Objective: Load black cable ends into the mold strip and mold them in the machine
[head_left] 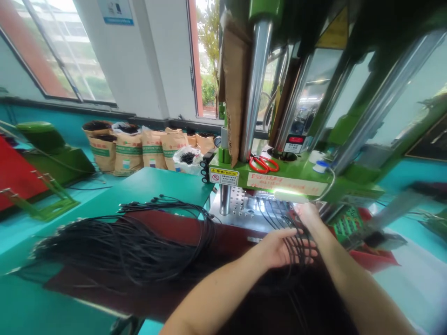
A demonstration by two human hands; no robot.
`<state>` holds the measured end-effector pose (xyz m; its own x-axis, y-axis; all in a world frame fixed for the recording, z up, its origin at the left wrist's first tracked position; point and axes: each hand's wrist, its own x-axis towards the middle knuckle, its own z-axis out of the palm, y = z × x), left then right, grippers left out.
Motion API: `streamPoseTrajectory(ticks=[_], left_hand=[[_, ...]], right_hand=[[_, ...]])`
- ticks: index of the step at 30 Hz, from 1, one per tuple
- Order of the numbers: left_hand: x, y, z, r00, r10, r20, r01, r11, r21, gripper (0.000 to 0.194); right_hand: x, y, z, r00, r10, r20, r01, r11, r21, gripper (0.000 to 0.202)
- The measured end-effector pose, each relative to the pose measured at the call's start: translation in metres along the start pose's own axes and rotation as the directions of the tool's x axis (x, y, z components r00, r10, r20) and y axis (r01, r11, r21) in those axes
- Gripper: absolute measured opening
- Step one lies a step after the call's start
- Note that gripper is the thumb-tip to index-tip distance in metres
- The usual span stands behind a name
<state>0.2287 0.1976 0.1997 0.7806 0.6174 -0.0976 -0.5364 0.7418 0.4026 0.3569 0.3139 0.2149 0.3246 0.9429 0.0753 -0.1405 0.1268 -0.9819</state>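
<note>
Several black cables point(270, 215) run from the press's metal plate point(240, 211) towards me. My left hand point(284, 246) holds them with the palm turned up, the thumb on top and the cables lying across the fingers. Further in, under the press's green upper block point(223, 164), my right hand point(307, 215) has its fingers bent near the cables. What those fingers pinch is too small and blurred to make out. To the left a large pile of black cables point(139, 246) lies on a dark red sheet point(237, 237).
Red-handled scissors point(263, 164) and a blue-and-white spool point(321, 166) rest on the press. Steel columns point(260, 88) stand above it. Beside it is a green table point(167, 179). Paper sacks point(129, 151) line the wall.
</note>
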Motion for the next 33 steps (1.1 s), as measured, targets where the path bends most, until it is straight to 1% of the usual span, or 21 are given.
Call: streamPoseTrajectory(ticks=[2,6,9,12,14,18,21,24,27,30,32,33], left_hand=[[-0.004,-0.011,0.010,1.000,-0.002,-0.009,0.002,1.000,-0.026,0.026],[-0.017,-0.029,0.030,0.991,0.024,-0.133,-0.045,0.986,-0.159,0.016],[-0.026,-0.037,0.038,0.983,-0.002,-0.184,-0.048,0.962,-0.269,0.017],[-0.038,-0.044,0.041,0.973,0.002,-0.231,-0.070,0.955,-0.287,0.020],[-0.049,-0.053,0.042,0.978,-0.013,-0.210,-0.042,0.966,-0.256,0.019],[-0.070,-0.077,0.041,0.994,-0.063,-0.092,0.047,0.985,-0.166,0.014],[-0.078,-0.091,0.037,0.995,-0.071,-0.073,0.058,0.983,-0.173,0.012],[-0.088,-0.093,0.034,0.997,-0.074,-0.038,0.065,0.980,-0.188,0.009],[-0.105,-0.089,0.037,0.996,-0.084,0.009,0.085,0.980,-0.181,0.009],[-0.121,-0.088,0.042,0.999,-0.047,0.017,0.049,0.989,-0.138,0.015],[-0.121,-0.096,0.041,1.000,-0.024,0.018,0.025,0.998,-0.064,0.019],[-0.118,-0.104,0.037,0.998,-0.038,0.039,0.038,0.999,-0.003,0.022]], right_hand=[[-0.012,0.002,-0.007,1.000,0.031,-0.003,-0.031,0.999,0.015,0.018],[-0.037,0.004,-0.020,0.999,0.030,-0.018,-0.029,0.999,0.039,0.014],[-0.049,0.005,-0.021,0.998,0.023,-0.061,-0.020,0.999,0.046,0.013],[-0.057,0.007,-0.019,0.995,0.031,-0.096,-0.027,0.999,0.046,0.011],[-0.060,0.008,-0.020,0.992,0.047,-0.119,-0.042,0.998,0.045,0.010],[-0.065,0.008,-0.029,0.987,0.057,-0.150,-0.050,0.997,0.052,0.015],[-0.069,0.007,-0.036,0.990,0.026,-0.137,-0.023,0.999,0.029,0.015],[-0.076,0.003,-0.040,0.994,0.021,-0.109,-0.023,1.000,-0.018,0.011],[-0.087,-0.002,-0.040,0.995,0.043,-0.094,-0.046,0.998,-0.037,0.008],[-0.098,-0.003,-0.036,0.993,0.067,-0.093,-0.070,0.997,-0.026,0.007],[-0.103,0.000,-0.031,0.991,0.096,-0.088,-0.098,0.995,-0.014,0.006],[-0.105,0.002,-0.028,0.990,0.116,-0.082,-0.117,0.993,-0.006,0.006]])
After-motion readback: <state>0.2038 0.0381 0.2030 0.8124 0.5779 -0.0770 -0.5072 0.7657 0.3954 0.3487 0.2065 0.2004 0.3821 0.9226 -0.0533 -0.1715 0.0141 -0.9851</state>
